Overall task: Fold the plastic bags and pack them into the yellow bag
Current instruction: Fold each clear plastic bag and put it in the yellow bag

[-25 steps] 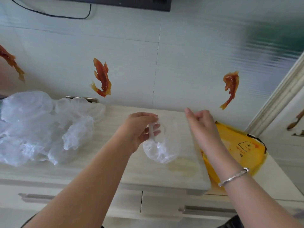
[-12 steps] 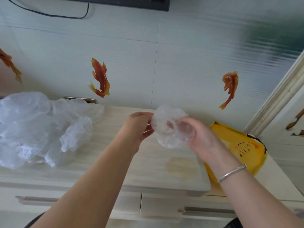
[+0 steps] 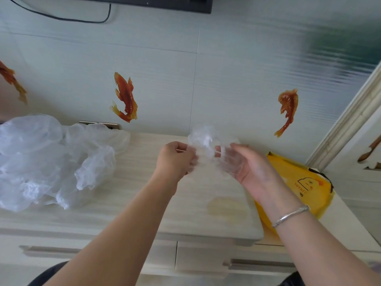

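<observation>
Pinched between the left hand (image 3: 175, 156) and right hand (image 3: 245, 165), a small clear plastic bag (image 3: 208, 144) is held above the tabletop (image 3: 144, 203); the right grip looks blurry, probably loosely curled. Yellow bag (image 3: 299, 182) lies right, loose bags (image 3: 47, 159) far left.

head cam | worn high – faces forward and down | close over cabinet top (image 3: 144, 203)

Pale wood-grain desk (image 3: 127, 207), two drawers below with long grey recessed handles (image 3: 259, 263). Yellowish stain (image 3: 226, 206) on the top, near the front edge. Pale tiled wall (image 3: 237, 83) behind, with three orange-red fish stickers (image 3: 125, 98) (leftmost cut off by the frame). Black cable (image 3: 61, 17) loops near a dark panel (image 3: 185, 3) at top. Cream moulded door frame (image 3: 348, 124) to the right.
</observation>
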Available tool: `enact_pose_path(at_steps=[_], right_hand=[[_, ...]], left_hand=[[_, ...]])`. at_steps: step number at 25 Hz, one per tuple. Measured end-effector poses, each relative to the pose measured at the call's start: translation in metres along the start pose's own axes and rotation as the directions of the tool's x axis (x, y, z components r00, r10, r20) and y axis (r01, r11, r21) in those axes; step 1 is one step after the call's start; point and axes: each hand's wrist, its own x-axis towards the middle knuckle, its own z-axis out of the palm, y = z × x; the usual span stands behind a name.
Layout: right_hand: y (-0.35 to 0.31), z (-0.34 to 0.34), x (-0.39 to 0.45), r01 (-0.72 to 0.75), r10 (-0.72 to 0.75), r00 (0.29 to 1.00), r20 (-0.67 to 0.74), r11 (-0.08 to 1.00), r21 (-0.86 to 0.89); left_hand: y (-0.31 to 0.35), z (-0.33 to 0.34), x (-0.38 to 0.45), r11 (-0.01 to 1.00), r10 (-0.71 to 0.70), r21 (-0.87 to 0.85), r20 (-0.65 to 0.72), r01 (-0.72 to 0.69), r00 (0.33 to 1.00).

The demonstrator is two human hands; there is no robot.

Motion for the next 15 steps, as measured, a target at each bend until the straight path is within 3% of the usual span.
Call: enact_pose_path(at_steps=[5,8,11,15], right_hand=[[-0.0014,-0.0084,0.004,0.04,-0.037,0.995,-0.097,0.999,0.023],[-0.001,-0.0075,0.0035,0.049,-0.052,0.998,-0.042,0.997,-0.055],[0.0005,-0.0034,0.0004,-0.001,0.012,0.998,0.059,0.981,-0.193],[-0.0003,-0.0056,0.0029,-0.06,0.054,0.998,-0.041,0.986,-0.156]], left_hand=[[-0.0007,-0.0064,0.0028,0.959,-0.174,-0.235,-0.042,0.16,0.984],[0.0007,-0.006,0.0021,0.922,-0.225,-0.297,0.107,0.247,0.968],[-0.0012,-0.0018,0.0012,0.957,-0.166,-0.222,0.096,0.184,0.981],[0.0009,-0.0098,0.0073,0.96,-0.109,-0.259,0.003,0.106,0.994]])
